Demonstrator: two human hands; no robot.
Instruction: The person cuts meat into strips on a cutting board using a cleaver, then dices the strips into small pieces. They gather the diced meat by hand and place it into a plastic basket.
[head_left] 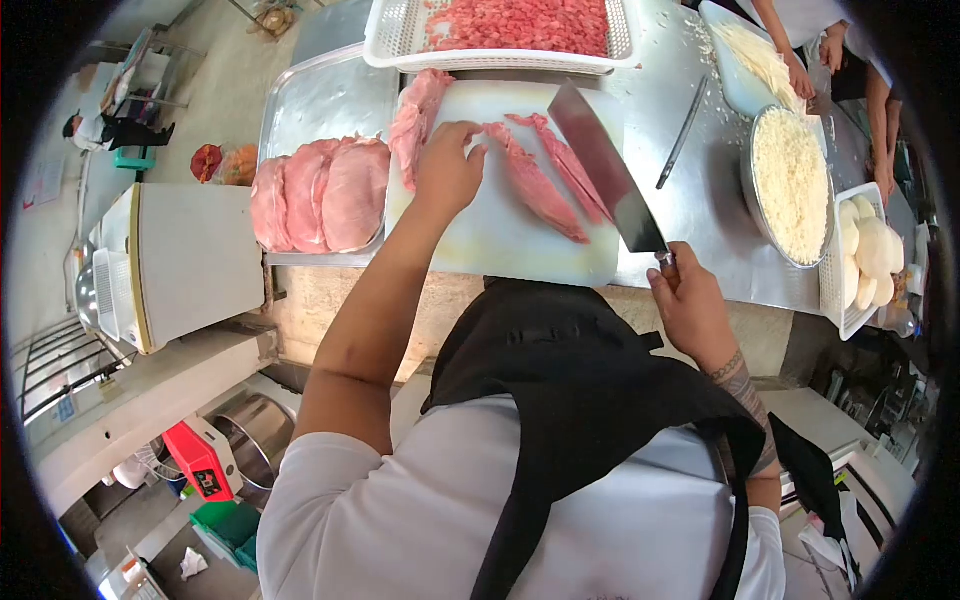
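Two meat strips (540,185), one cleaver (605,170)

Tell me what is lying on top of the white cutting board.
On the cutting board lie long strips of raw meat and a larger piece at its far left edge. The left hand rests there, hiding the meat beneath it. The cleaver blade crosses the strips.

Cut off, covered and too small to tell

The white perforated plastic basket of diced red meat (400,35) runs past the top edge; the right hand (688,305) hides the handle of the broad steel cleaver (606,168); a co-worker's hand (800,78) shows without the body; the white slotted tray of pale round pieces (832,290) blurs into the dark rim.
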